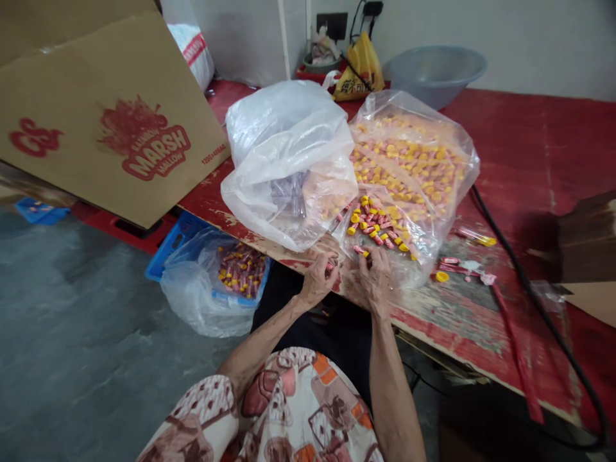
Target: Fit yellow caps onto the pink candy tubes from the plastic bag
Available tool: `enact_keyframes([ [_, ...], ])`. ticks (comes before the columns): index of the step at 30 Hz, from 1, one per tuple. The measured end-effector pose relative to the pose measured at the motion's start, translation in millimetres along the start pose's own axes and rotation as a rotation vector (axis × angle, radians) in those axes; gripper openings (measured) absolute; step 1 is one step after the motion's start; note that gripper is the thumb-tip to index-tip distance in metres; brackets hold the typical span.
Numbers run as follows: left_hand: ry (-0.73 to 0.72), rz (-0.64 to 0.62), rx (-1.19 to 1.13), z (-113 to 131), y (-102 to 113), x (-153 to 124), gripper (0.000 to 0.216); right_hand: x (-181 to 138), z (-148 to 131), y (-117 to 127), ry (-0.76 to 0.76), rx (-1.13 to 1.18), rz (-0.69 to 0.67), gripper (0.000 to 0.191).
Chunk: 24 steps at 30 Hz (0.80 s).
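Small red-wrapped tubes with yellow caps spill from the mouth of a clear plastic bag packed with more of them. At the table's front edge, my left hand is closed on a small red-wrapped tube, mostly covered by the fingers. To its right, my right hand has its fingertips closed at the yellow end of a capped tube, beside the loose pile. A white plastic bag holding clear plastic pieces lies beyond my left hand.
A large cardboard box leans at the left. Below the table edge, a blue crate holds bagged capped tubes. A black cable crosses the red table at right. A grey basin stands behind.
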<state>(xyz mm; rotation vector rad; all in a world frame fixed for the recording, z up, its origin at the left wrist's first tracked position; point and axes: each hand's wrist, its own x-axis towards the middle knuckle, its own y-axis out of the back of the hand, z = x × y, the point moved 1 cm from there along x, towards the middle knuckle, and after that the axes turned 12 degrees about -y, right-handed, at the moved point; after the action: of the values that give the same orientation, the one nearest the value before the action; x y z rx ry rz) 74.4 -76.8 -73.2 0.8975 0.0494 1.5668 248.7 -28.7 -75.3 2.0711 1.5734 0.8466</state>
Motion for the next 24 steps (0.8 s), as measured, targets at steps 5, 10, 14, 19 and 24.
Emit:
enact_keyframes([
  [5,-0.009,0.023,-0.011,1.4,0.6,-0.1,0.023,0.0,0.3,-0.3,0.005,0.011,-0.005,0.034],
  [10,0.012,0.02,-0.018,2.4,1.4,-0.3,0.023,0.1,-0.8,-0.4,-0.014,0.033,-0.007,0.034],
  [14,0.009,0.024,-0.031,1.8,1.1,-0.9,0.022,0.0,-0.5,-0.9,-0.019,0.051,-0.014,0.033],
  [19,0.009,0.026,-0.026,1.2,1.4,-1.8,0.022,0.1,0.9,-1.8,-0.021,0.041,-0.016,0.031],
  [24,-0.015,0.036,-0.044,2.8,3.3,-0.8,0.022,0.0,1.6,-3.0,-0.016,0.021,0.002,0.029],
])
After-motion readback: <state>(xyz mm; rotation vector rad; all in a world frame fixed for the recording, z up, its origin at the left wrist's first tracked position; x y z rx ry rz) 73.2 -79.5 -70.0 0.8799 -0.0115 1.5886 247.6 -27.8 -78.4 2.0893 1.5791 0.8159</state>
